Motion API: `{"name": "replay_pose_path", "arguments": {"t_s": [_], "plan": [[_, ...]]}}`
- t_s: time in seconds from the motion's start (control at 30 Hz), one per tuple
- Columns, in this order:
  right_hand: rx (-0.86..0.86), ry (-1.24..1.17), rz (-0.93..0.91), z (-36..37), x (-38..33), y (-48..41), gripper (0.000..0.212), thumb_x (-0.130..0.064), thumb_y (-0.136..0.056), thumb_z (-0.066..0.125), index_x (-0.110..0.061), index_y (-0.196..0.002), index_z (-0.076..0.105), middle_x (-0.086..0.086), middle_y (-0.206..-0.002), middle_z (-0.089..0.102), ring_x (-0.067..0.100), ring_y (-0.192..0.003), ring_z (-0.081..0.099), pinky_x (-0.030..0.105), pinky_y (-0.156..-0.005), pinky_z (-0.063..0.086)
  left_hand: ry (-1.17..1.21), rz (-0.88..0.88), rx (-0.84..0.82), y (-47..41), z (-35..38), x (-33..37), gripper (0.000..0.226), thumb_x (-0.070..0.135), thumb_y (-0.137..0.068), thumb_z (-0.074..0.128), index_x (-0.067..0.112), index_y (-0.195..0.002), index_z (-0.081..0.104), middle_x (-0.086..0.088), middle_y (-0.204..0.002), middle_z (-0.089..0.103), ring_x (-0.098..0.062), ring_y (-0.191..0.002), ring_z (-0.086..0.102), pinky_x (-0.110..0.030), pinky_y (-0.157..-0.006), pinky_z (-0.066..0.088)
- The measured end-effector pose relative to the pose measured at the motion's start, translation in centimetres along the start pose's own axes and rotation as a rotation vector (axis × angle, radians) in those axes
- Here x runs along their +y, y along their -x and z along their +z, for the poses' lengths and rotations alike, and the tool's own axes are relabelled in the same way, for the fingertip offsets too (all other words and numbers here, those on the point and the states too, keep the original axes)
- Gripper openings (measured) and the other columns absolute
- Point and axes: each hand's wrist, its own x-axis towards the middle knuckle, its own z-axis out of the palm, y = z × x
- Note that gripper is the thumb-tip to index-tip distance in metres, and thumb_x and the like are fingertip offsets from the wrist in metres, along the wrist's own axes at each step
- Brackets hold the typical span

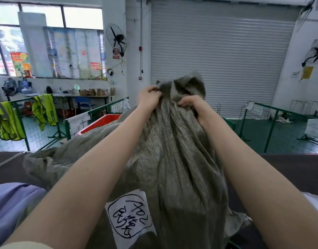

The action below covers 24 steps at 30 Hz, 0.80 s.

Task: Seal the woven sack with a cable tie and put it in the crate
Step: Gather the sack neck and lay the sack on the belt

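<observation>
A grey-green woven sack (pixel 174 159) stands upright in front of me on a dark table, with a white handwritten label (pixel 131 215) on its near side. My left hand (pixel 148 98) grips the bunched neck of the sack on its left. My right hand (pixel 189 103) grips the same neck on its right. The loose mouth of the sack sticks up above both hands. A red crate (pixel 100 124) shows behind the sack to the left, partly hidden. No cable tie is visible.
The dark table (pixel 289 169) spans the foreground. Green mesh fences (pixel 100 109) stand beyond it, with yellow vests (pixel 45 110) hung at the left. A grey roller shutter (pixel 222 56) fills the back wall. Purple cloth (pixel 12 203) lies at the lower left.
</observation>
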Motion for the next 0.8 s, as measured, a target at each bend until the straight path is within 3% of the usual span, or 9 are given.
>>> {"name": "replay_pose_path", "arguments": {"t_s": [0.1, 0.23, 0.37, 0.43, 0.5, 0.57, 0.63, 0.7, 0.8], "plan": [[-0.189, -0.027, 0.035, -0.1, 0.4, 0.7, 0.012, -0.019, -0.085, 0.059, -0.014, -0.081, 0.068, 0.001, -0.066, 0.074, 0.015, -0.061, 0.069, 0.026, -0.07, 0.056, 0.049, 0.123, 0.008, 0.1, 1.4, 1.2, 0.034, 0.009, -0.084, 0.054, 0.013, -0.116, 0.064, -0.009, -0.113, 0.067, -0.02, -0.103, 0.06, -0.033, -0.099, 0.048], [-0.297, -0.068, 0.068, 1.0, 1.9, 1.3, 0.011, -0.018, -0.09, 0.056, -0.015, -0.088, 0.066, -0.003, -0.069, 0.076, 0.009, -0.064, 0.072, 0.02, -0.065, 0.058, 0.091, 0.294, -0.37, 1.4, 2.3, 3.1, 0.043, -0.007, -0.08, 0.052, 0.012, -0.117, 0.062, -0.002, -0.085, 0.065, -0.007, -0.077, 0.058, -0.01, -0.075, 0.049], [-0.26, -0.138, 0.077, 1.8, 2.6, 1.2, 0.013, -0.012, -0.086, 0.053, -0.012, -0.083, 0.066, 0.004, -0.068, 0.072, 0.018, -0.068, 0.067, 0.028, -0.074, 0.052, 0.095, 0.209, -0.689, 1.4, 1.3, 3.0, 0.046, -0.001, -0.073, 0.052, 0.021, -0.113, 0.061, -0.004, -0.102, 0.064, -0.017, -0.105, 0.059, -0.027, -0.097, 0.045], [-0.139, -0.119, 0.082, 2.3, 3.0, 0.7, 0.015, -0.008, -0.083, 0.048, -0.011, -0.075, 0.061, 0.005, -0.06, 0.066, 0.018, -0.06, 0.061, 0.026, -0.065, 0.049, 0.187, 0.121, -0.667, 1.0, 0.8, 2.4, 0.041, 0.004, -0.08, 0.051, 0.022, -0.116, 0.057, -0.004, -0.104, 0.063, -0.013, -0.098, 0.064, -0.024, -0.086, 0.052], [0.01, -0.078, 0.014, 2.8, 3.4, 0.0, 0.006, -0.011, -0.071, 0.052, -0.012, -0.07, 0.058, 0.007, -0.068, 0.062, 0.019, -0.066, 0.058, 0.027, -0.068, 0.048, 0.156, 0.089, -0.457, 0.6, 0.3, 2.0, 0.034, 0.01, -0.086, 0.051, 0.02, -0.119, 0.055, -0.005, -0.101, 0.063, -0.013, -0.091, 0.064, -0.026, -0.076, 0.052], [0.124, -0.074, -0.024, 2.9, 3.8, -0.4, 0.009, -0.016, -0.056, 0.055, -0.014, -0.065, 0.057, 0.008, -0.076, 0.059, 0.022, -0.075, 0.056, 0.03, -0.074, 0.045, -0.016, 0.112, -0.179, -0.1, -0.6, 1.2, 0.035, 0.015, -0.088, 0.051, 0.015, -0.123, 0.052, -0.009, -0.109, 0.059, -0.019, -0.097, 0.058, -0.025, -0.071, 0.046], [0.142, -0.166, -0.042, 2.9, 3.9, -0.2, 0.009, -0.01, -0.067, 0.05, -0.012, -0.058, 0.051, 0.002, -0.058, 0.058, 0.016, -0.058, 0.057, 0.018, -0.06, 0.046, -0.257, 0.081, -0.05, -0.7, -2.3, -0.1, 0.035, 0.024, -0.088, 0.051, 0.012, -0.121, 0.051, -0.011, -0.118, 0.055, -0.021, -0.096, 0.054, -0.027, -0.074, 0.042], [0.07, -0.244, -0.09, 2.7, 3.8, -0.1, 0.027, 0.003, -0.08, 0.037, -0.011, -0.057, 0.044, -0.006, -0.038, 0.052, 0.005, -0.037, 0.051, 0.009, -0.041, 0.039, -0.393, -0.096, -0.227, -0.7, -3.6, -1.4, 0.039, 0.042, -0.087, 0.051, 0.013, -0.112, 0.053, -0.011, -0.113, 0.056, -0.02, -0.087, 0.057, -0.029, -0.074, 0.044], [0.002, -0.293, -0.152, 3.1, 3.4, 0.0, 0.029, 0.008, -0.08, 0.032, -0.009, -0.06, 0.044, -0.009, -0.036, 0.053, 0.003, -0.034, 0.05, 0.006, -0.038, 0.038, -0.315, -0.391, -0.548, 0.3, -4.4, -2.4, 0.057, 0.061, -0.084, 0.044, 0.017, -0.118, 0.052, -0.009, -0.104, 0.064, -0.023, -0.087, 0.062, -0.032, -0.078, 0.05]]}}
